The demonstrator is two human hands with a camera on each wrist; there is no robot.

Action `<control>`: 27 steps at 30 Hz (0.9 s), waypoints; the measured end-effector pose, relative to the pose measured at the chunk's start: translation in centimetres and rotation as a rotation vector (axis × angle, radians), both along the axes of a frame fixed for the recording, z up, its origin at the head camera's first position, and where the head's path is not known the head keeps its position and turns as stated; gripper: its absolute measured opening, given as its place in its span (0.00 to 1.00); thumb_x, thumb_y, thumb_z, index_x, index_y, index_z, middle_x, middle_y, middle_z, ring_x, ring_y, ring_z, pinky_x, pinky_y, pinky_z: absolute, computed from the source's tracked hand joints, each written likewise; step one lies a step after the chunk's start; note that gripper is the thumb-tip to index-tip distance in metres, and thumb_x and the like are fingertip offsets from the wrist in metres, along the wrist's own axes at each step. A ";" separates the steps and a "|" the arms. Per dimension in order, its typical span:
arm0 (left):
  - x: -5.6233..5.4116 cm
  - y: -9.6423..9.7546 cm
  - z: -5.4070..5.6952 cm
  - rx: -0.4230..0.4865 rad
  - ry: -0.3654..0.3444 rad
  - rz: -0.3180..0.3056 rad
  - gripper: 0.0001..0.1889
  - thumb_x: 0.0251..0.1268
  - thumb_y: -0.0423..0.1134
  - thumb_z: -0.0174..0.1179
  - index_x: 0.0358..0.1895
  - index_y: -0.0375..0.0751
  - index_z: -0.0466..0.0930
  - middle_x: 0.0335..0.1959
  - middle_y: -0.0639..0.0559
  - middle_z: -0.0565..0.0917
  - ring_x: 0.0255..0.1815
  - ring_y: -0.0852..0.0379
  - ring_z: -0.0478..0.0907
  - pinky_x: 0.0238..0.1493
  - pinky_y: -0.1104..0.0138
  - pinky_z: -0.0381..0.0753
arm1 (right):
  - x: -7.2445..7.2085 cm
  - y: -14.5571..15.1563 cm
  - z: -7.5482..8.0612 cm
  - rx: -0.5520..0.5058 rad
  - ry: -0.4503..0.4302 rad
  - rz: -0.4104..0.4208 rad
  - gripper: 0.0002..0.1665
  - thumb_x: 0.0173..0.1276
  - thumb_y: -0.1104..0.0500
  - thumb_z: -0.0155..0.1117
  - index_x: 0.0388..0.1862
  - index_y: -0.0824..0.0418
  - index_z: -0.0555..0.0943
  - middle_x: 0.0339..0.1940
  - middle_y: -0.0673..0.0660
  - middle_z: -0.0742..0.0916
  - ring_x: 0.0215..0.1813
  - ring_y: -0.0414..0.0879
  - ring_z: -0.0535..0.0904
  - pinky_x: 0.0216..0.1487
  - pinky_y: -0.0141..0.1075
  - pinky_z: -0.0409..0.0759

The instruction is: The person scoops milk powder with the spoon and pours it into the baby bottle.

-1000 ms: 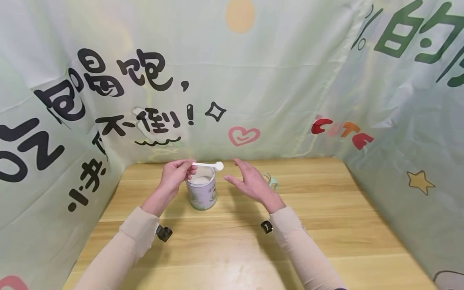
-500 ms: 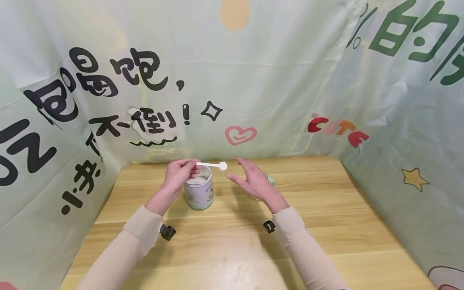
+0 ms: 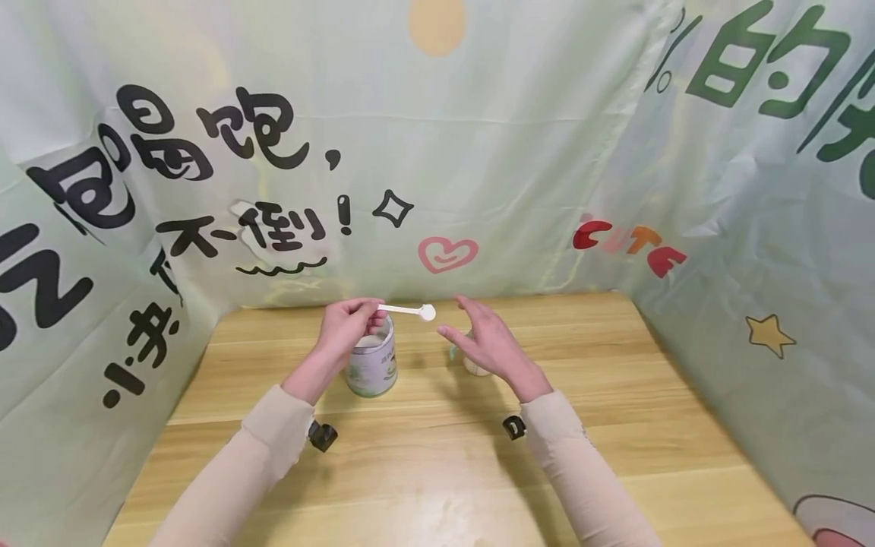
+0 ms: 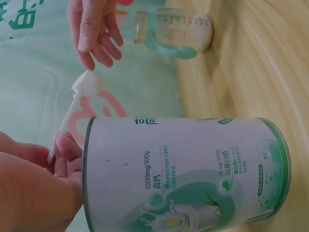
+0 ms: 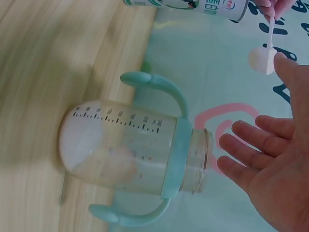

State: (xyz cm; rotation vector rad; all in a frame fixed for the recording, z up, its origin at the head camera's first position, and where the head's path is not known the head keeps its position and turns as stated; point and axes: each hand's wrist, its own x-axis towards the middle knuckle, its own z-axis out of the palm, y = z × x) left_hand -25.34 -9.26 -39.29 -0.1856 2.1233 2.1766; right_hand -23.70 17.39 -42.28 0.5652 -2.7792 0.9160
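Observation:
My left hand [image 3: 345, 323] pinches the handle of a white measuring scoop [image 3: 403, 310], held level at the tin's rim height and to its right. White powder [image 4: 89, 83] is heaped in its bowl. Below that hand stands an uncapped tin of milk powder [image 3: 372, 368], with pale powder inside. My right hand [image 3: 495, 342] is held in the air with fingers spread, holding nothing, close to the scoop's bowl. Under it, mostly hidden in the head view, stands a clear baby bottle [image 5: 140, 150] with mint-green handles, an uncovered neck and a white bottom part.
The wooden table [image 3: 424, 456] runs up to a printed cloth backdrop [image 3: 437, 152], with further cloth at both sides. Tin and bottle stand apart, with bare wood between them. A small black device [image 3: 323, 436] is at the left wrist, another [image 3: 514, 427] at the right.
The left hand has carried the scoop rightward, away from above the tin's opening. My right hand has drifted right too, over the bottle. The head view has turned slightly right.

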 end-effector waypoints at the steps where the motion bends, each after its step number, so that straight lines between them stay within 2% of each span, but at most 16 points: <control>1: 0.0 0.1 0.0 0.002 -0.001 -0.001 0.16 0.80 0.33 0.58 0.60 0.25 0.82 0.33 0.52 0.90 0.31 0.64 0.85 0.37 0.73 0.87 | 0.0 0.1 0.0 0.003 -0.004 -0.004 0.46 0.78 0.38 0.62 0.82 0.63 0.64 0.73 0.67 0.79 0.74 0.63 0.75 0.77 0.59 0.72; 12: 0.0 1.2 0.3 0.015 -0.009 -0.029 0.14 0.80 0.34 0.58 0.57 0.28 0.85 0.31 0.54 0.89 0.31 0.62 0.84 0.32 0.75 0.84 | 0.3 1.6 -0.1 0.008 -0.020 -0.043 0.46 0.78 0.39 0.62 0.82 0.64 0.63 0.74 0.68 0.78 0.76 0.65 0.73 0.78 0.60 0.70; 27: -0.3 3.6 0.1 0.025 0.009 -0.073 0.13 0.80 0.34 0.58 0.56 0.27 0.85 0.31 0.53 0.89 0.32 0.62 0.84 0.34 0.73 0.85 | 0.6 3.7 -0.6 0.009 -0.029 -0.097 0.46 0.78 0.38 0.63 0.81 0.65 0.65 0.74 0.68 0.78 0.76 0.65 0.73 0.78 0.60 0.69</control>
